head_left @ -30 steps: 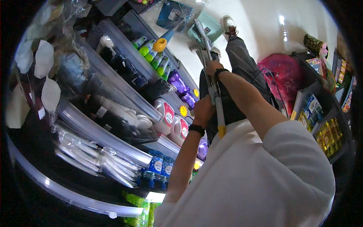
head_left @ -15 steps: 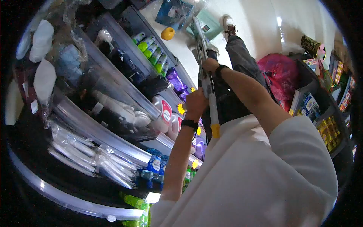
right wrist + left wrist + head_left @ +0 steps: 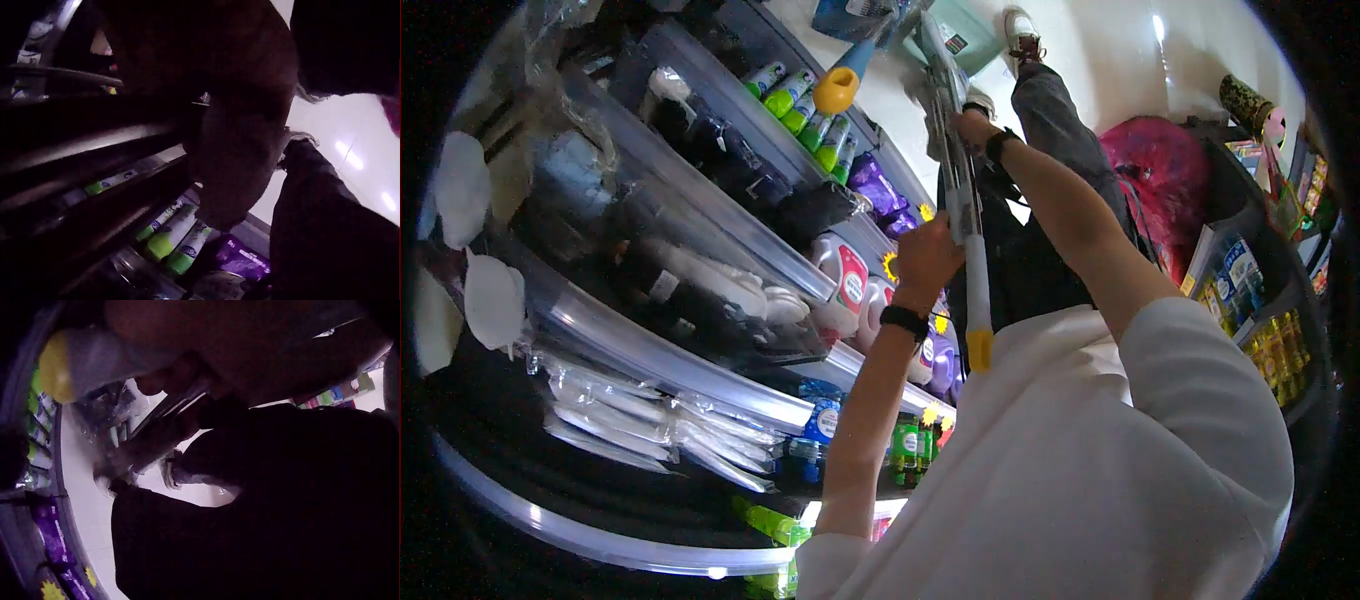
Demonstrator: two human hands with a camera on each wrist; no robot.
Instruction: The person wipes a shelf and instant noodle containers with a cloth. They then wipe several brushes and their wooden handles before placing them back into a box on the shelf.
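Observation:
Long poles (image 3: 977,290), partly in clear plastic and with a yellow end cap (image 3: 979,350), run from the waist out toward the floor. My left hand (image 3: 928,262) grips them at the pale lower section. Farther out, my right hand (image 3: 975,130) is wrapped round the same bundle. A second yellow end (image 3: 837,91) on a blue-grey handle sticks out over the shelf edge. In the left wrist view a grey pole (image 3: 103,357) with a yellow tip passes close to the fingers. Dark tubes (image 3: 94,140) fill the left of the right wrist view.
Shelves on the left carry green-white bottles (image 3: 812,120), purple packs (image 3: 877,192), pink-labelled jugs (image 3: 840,285) and plastic-wrapped white packs (image 3: 615,415). A pale green basin (image 3: 960,35) is on the floor ahead. A pink bag (image 3: 1158,185) and a dark goods rack (image 3: 1255,330) stand at right.
Both hands now sit farther out from the lower yellow cap. The blue-grey handle's yellow end turned end-on, then back to side view. The head view has shifted slightly.

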